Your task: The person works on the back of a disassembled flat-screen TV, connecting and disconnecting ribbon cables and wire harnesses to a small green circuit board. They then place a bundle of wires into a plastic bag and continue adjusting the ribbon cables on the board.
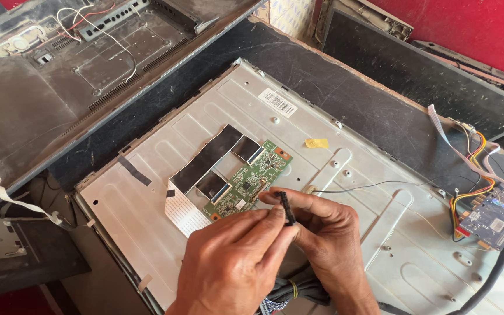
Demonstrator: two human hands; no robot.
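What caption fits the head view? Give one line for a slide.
Both hands, left and right, pinch a small black connector above a green circuit board on a metal panel.

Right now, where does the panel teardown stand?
Done: black back cover lies off to the side; metal panel back exposed. In hand: left hand and right hand pinch a small black connector. Left: green board keeps both flat cables plugged in.

Only a couple of stickers here: a white rectangular barcode label (277, 102) near the top edge of the silver panel back (147, 216), sitting at an angle, and a small yellow sticker (317, 143) a bit lower to its right, also on the metal.
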